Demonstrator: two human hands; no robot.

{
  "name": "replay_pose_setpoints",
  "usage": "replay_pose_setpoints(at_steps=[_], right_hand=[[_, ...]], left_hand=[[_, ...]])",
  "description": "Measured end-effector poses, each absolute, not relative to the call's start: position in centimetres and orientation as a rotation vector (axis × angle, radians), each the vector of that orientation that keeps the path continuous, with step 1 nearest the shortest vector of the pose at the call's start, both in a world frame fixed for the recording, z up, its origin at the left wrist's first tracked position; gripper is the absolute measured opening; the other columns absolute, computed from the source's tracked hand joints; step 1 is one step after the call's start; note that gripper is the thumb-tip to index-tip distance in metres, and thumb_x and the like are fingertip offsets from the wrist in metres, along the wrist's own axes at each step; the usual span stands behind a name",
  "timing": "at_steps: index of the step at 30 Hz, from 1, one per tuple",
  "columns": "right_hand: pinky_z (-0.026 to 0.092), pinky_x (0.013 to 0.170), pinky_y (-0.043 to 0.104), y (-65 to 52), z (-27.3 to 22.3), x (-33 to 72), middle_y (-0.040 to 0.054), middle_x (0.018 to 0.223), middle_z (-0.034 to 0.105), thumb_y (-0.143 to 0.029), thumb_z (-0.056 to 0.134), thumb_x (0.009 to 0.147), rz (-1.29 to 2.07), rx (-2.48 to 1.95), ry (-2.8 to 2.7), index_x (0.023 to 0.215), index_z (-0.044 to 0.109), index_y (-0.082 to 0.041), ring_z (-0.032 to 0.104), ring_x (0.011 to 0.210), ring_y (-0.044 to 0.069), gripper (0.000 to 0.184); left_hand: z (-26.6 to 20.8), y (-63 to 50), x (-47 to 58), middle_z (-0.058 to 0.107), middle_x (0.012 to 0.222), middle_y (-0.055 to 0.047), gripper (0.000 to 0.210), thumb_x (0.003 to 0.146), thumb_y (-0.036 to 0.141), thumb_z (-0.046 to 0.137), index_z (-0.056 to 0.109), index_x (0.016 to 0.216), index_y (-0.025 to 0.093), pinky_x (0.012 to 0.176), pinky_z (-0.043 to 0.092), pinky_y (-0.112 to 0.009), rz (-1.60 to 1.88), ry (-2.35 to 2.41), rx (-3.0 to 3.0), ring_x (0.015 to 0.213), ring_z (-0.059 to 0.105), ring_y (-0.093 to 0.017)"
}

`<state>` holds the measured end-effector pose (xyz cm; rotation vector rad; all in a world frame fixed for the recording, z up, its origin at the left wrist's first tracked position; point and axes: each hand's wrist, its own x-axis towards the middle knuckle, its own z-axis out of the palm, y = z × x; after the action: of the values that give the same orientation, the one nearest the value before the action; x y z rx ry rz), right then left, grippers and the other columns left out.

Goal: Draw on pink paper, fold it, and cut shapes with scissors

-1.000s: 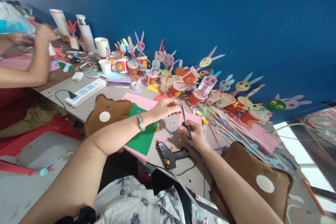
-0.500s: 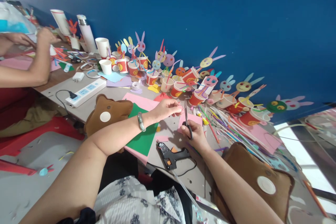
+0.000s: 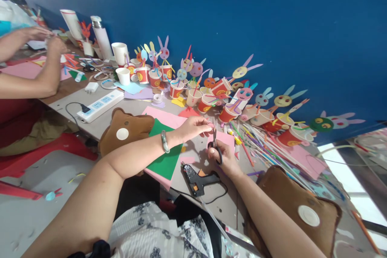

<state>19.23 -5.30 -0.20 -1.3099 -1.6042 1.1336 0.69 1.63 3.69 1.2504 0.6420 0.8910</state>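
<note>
My left hand [image 3: 196, 127], with a bracelet on its wrist, pinches a small piece of pink paper [image 3: 211, 127] between thumb and fingertips. Dark-handled scissors [image 3: 215, 145] sit in my right hand [image 3: 225, 158], fingers through the loops. Their blades point up and away from me, slightly parted, right at the edge of the pink piece. Below the hands lies a sheet of pink paper [image 3: 229, 139]. A black glue gun [image 3: 198, 180] rests on the table nearer to me. Green paper [image 3: 165, 161] lies under my left forearm.
Paper cups with rabbit figures [image 3: 231, 111] line the blue wall. Pipe cleaners [image 3: 266, 149] spread to the right. Brown cushions [image 3: 125, 129] lie at both sides. A white power strip [image 3: 101, 106] stands left. Another person's arms [image 3: 45, 68] work at far left.
The scissor blades have come closer to the pink piece in my left hand, now meeting its edge. At far left, the other person's hands have shifted. The view has moved slightly.
</note>
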Motion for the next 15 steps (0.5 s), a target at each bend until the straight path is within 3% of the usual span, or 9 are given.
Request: replay_pose_setpoints(at_steps=[15], right_hand=[[0.034,0.054,0.028,-5.35,-0.56,19.07,-0.0009,0.06,0.054,-0.068,0.068,0.076,1.095,-1.338,-1.598,0.072,0.053,-0.02,0.044,0.056,0.013,0.05]], left_hand=[[2.83,1.4,1.25,0.069,0.074,-0.004,0.019,0.082,0.027,0.071,0.062,0.077,0.011,0.066,0.048,-0.023,0.89,0.647,1.228,0.063,0.062,-0.008]])
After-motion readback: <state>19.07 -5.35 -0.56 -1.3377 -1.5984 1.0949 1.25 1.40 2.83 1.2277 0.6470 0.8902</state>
